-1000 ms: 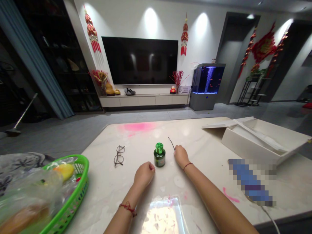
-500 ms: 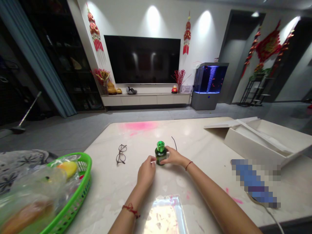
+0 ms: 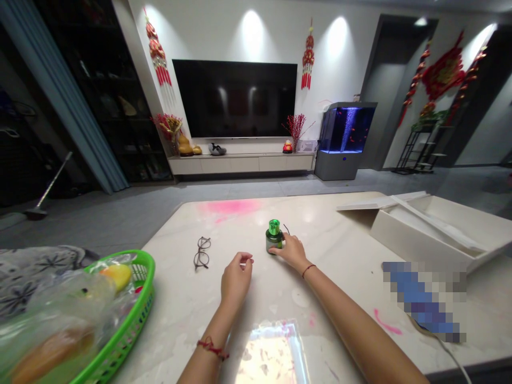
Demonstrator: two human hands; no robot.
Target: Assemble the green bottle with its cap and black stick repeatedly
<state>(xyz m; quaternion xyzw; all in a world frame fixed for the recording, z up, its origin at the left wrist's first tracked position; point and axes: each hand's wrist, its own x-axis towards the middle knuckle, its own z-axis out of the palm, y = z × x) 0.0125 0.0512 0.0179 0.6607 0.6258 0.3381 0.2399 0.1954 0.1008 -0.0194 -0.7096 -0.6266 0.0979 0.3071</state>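
Observation:
A small dark green bottle (image 3: 274, 241) with a shiny green cap (image 3: 274, 226) stands upright near the middle of the pale table (image 3: 340, 250). My right hand (image 3: 293, 252) grips its right side, thumb in front and fingers behind. To the left and nearer me is my left hand (image 3: 237, 277), apart from the bottle, its fingers loosely curled with a gap at the thumb and nothing visible in them. Beyond the right hand a thin black strip (image 3: 286, 229) lies partly hidden. Folded-out glasses (image 3: 202, 252) rest left of the hands.
A green basket (image 3: 149, 282) of bagged items stands at the left. On the right are an opened white box (image 3: 424, 240), a blurred-out blue object (image 3: 422, 298) and a pale cable (image 3: 452, 354). A television (image 3: 240, 98) and fish tank (image 3: 346, 130) are across the room.
The bottle, with my right hand on it, has moved right and slightly away from me. My left hand has come away from the bottle and moved a little left.

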